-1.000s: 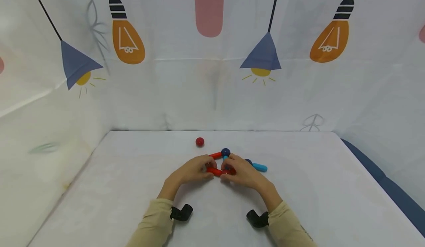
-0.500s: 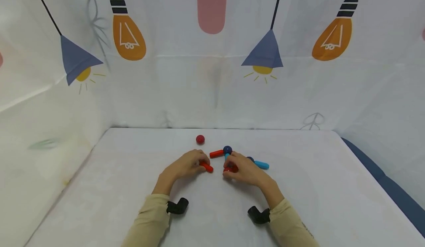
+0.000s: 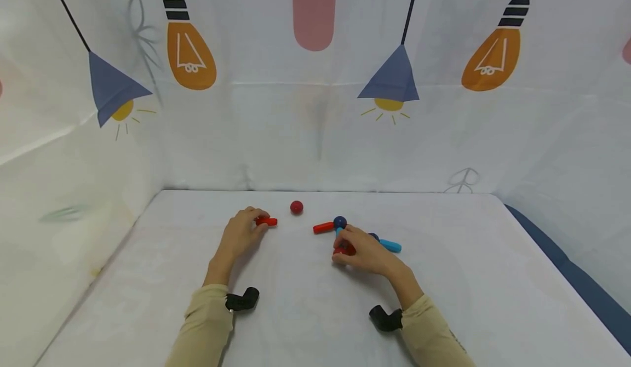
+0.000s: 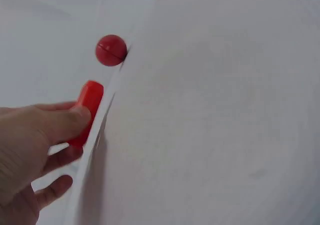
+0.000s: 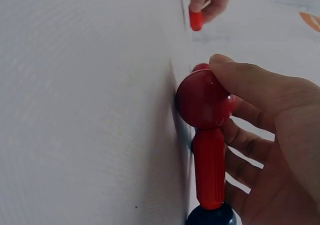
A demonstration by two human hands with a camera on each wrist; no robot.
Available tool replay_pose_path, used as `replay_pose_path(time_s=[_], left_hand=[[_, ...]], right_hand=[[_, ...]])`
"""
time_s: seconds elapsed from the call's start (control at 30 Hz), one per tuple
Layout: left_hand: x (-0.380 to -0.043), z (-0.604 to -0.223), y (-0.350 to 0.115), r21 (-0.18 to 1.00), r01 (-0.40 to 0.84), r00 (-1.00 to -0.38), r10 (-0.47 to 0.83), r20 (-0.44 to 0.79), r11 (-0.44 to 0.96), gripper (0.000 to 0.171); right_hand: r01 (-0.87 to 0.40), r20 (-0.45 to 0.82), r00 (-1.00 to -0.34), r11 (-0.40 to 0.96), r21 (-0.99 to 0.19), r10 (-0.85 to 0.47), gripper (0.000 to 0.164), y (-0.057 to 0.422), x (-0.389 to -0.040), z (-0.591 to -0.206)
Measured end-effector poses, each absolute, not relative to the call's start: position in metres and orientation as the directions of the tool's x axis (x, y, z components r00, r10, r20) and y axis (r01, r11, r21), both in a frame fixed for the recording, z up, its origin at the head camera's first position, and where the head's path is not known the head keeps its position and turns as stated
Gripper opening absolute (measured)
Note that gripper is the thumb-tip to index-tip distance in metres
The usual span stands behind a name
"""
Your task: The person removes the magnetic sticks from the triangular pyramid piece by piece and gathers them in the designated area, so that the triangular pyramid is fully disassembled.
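Note:
My left hand [image 3: 240, 233] pinches a short red rod [image 4: 91, 99] between thumb and fingers, left of a loose red ball [image 3: 297, 207]. In the right wrist view, my right hand [image 5: 285, 120] grips a red ball [image 5: 202, 97] with its thumb on top. A ribbed red rod [image 5: 209, 170] runs from that ball to a dark blue ball [image 5: 212, 216]. Beyond the right hand in the head view lie another red rod [image 3: 323, 228] touching a dark blue ball [image 3: 340, 222], and a light blue rod [image 3: 391, 245]. The right hand partly hides these joined pieces.
All the pieces rest on a white table [image 3: 296, 312] with a back edge against a printed white curtain [image 3: 276, 137]. A dark blue strip [image 3: 567, 274] runs along the right side. Black mounts [image 3: 242, 299] sit on both wrists.
My left hand has drawn its red rod away from the red ball in the right hand, moving left and farther back. The right hand stays nearly in place.

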State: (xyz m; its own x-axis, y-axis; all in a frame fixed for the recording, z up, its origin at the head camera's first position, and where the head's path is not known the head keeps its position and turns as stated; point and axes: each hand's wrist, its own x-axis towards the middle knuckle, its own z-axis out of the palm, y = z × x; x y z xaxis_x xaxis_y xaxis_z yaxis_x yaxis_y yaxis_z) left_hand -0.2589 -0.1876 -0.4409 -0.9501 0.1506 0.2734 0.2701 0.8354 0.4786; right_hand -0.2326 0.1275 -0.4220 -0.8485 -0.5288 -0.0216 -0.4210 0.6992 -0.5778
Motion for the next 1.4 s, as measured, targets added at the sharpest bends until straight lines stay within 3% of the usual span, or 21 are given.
replay_pose_path(time_s=[0.5,0.73,0.87,1.0,1.2,1.4], left_hand=[[-0.263,-0.446,-0.186,0.466,0.260,-0.954,0.151,0.259,0.846,0.023],[-0.266,-0.443,-0.184,0.479,0.267,-0.954,0.159,0.254,0.836,0.031],[-0.265,-0.439,-0.177,0.485,0.307,-0.935,0.165,0.313,0.819,0.032],[-0.260,-0.432,-0.156,0.489,0.353,-0.916,0.189,0.354,0.798,0.031],[-0.247,-0.430,-0.114,0.543,0.384,-0.923,0.313,0.222,0.747,0.031],[-0.240,-0.439,-0.092,0.517,0.380,-0.920,0.371,0.126,0.767,0.028]], right_hand=[[-0.437,-0.047,-0.821,0.680,-0.589,-0.569,0.019,0.132,-0.231,-0.412],[-0.445,0.153,-0.877,0.647,-0.620,-0.456,0.012,0.134,-0.237,-0.415],[-0.417,0.212,-0.905,0.670,-0.614,-0.368,0.021,0.134,-0.242,-0.422],[-0.359,0.164,-0.929,0.704,-0.613,-0.331,0.037,0.135,-0.244,-0.428],[-0.332,0.131,-0.937,0.715,-0.616,-0.323,0.038,0.131,-0.244,-0.431],[-0.335,0.106,-0.932,0.712,-0.617,-0.347,0.036,0.124,-0.241,-0.433]])
